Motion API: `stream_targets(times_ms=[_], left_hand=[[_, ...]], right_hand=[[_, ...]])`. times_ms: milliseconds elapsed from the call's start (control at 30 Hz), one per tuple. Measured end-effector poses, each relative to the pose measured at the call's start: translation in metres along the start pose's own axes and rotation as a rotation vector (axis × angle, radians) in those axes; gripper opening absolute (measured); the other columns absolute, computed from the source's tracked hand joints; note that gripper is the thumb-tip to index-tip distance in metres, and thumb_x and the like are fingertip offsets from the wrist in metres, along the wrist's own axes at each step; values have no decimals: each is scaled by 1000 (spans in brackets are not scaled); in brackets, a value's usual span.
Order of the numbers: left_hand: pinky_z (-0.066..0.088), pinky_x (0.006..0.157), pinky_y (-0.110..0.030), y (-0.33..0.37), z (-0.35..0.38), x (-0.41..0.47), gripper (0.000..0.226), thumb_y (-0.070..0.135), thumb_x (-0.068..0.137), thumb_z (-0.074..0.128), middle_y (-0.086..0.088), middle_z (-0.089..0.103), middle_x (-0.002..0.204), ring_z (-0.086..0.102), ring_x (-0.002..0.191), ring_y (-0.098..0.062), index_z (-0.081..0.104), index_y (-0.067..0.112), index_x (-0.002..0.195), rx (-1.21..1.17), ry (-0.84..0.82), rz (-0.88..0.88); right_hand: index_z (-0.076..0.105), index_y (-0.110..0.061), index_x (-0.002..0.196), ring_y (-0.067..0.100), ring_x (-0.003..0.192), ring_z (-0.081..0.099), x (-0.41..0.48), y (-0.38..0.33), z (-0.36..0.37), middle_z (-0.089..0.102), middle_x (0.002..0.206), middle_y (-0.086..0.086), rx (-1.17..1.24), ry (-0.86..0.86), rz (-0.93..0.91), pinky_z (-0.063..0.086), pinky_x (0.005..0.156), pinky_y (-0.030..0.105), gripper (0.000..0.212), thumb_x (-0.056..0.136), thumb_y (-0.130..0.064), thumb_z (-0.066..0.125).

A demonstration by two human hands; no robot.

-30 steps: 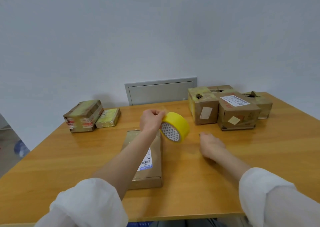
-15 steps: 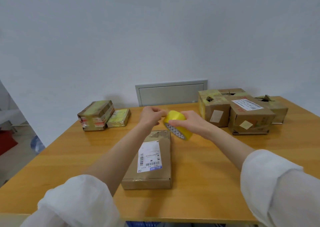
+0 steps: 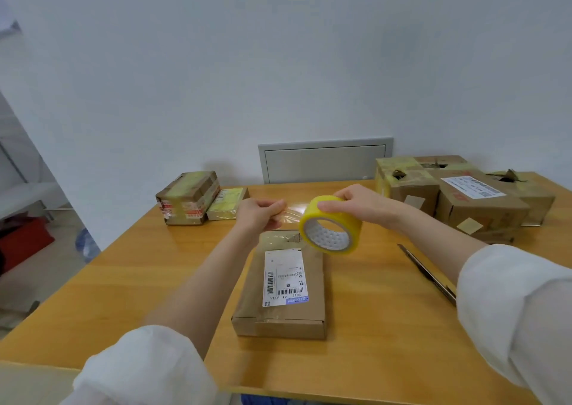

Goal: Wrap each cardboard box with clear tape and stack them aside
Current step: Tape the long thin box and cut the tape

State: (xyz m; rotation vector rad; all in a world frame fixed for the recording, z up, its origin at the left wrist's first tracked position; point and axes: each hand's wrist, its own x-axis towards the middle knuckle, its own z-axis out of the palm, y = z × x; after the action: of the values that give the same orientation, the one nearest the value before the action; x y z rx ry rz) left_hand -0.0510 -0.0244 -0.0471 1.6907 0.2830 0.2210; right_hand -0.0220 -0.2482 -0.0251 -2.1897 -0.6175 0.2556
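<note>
Drawn apart now: half a second ago both my hands were crowded on the tape roll [image 3: 329, 223], and a second ago my right hand [image 3: 359, 202] lay flat on the table [image 3: 123, 281], off the roll altogether. Now that hand grips the roll over its top, fingers curled round the yellow rim. My left hand [image 3: 260, 216] pinches the free end of a short clear strip [image 3: 291, 212] stretched between us. The roll hangs just above the far end of the flat cardboard box [image 3: 284, 284], which lies label-up between my forearms with nothing holding it.

I think the strip is the weak point. If my pinch slackens it could snap back onto the roll, and if it sags it may fold and stick to itself. Laid down crooked, it would wrinkle across the box. The unheld box may also slide or lift when the adhesive grabs.

A cutter [image 3: 427, 273] lies near my right forearm. Taped boxes [image 3: 187, 197] sit far left, and a cluster of boxes [image 3: 464, 194] far right.
</note>
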Motion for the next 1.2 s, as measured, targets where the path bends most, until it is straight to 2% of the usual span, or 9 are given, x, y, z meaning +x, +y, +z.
stream_targets(times_ms=[67,167,267,400,567,700,900,1100,1200], left_hand=[[55,54,-18,-4,-15,4,13,14,86,69,-3,60,65,56,55,-11,69,2,93,-19,33,-26],[56,60,-22,-14,-36,10,13,11,86,68,-5,62,66,55,58,-13,68,-1,93,-68,30,-94],[57,61,-23,-18,-36,13,9,10,89,63,-10,65,75,61,57,-12,68,2,91,-128,20,-133],[54,56,-22,-16,-32,17,15,12,93,59,-6,60,71,56,54,-11,67,1,99,-57,119,-53],[50,52,-20,-15,-43,25,16,14,95,58,-3,60,71,55,61,-10,67,2,99,95,167,45],[44,49,-22,-30,-45,27,14,16,95,57,-2,59,68,49,54,-13,68,8,92,339,215,137],[43,62,-31,-54,-43,35,15,17,92,60,0,56,62,48,58,-14,70,8,86,446,232,137],[43,62,-31,-71,-40,40,17,17,95,57,-1,55,63,46,52,-15,67,5,86,492,157,118],[49,68,-38,-81,-39,45,17,14,95,56,-3,58,67,52,61,-22,68,3,91,556,152,105]], right_hand=[[71,-3,95,15,74,62,-2,10,-5,67,83,-2,-55,20,28,46,70,27,64,79,-64,63],[72,-6,100,18,82,66,-5,17,-13,71,90,10,-5,3,70,50,75,25,51,87,-54,59],[70,1,99,22,80,64,3,15,-11,69,89,16,-28,16,54,51,80,32,56,87,-53,59],[71,-9,100,20,87,66,15,15,-9,70,95,7,-130,39,92,55,85,40,43,87,-49,62],[70,-2,92,18,68,57,25,22,-6,64,80,6,-347,64,150,49,63,34,54,80,-54,66],[63,-20,103,19,94,59,33,17,2,62,106,1,-463,6,146,53,82,36,39,82,-53,65],[62,-27,99,19,91,58,40,7,14,62,101,-2,-646,42,211,43,66,28,29,84,-52,61],[62,-26,97,19,91,60,47,4,25,63,95,-3,-740,47,315,46,70,28,28,87,-52,58],[63,-23,100,18,86,60,53,6,31,63,90,-3,-751,56,351,47,68,29,29,88,-49,59]])
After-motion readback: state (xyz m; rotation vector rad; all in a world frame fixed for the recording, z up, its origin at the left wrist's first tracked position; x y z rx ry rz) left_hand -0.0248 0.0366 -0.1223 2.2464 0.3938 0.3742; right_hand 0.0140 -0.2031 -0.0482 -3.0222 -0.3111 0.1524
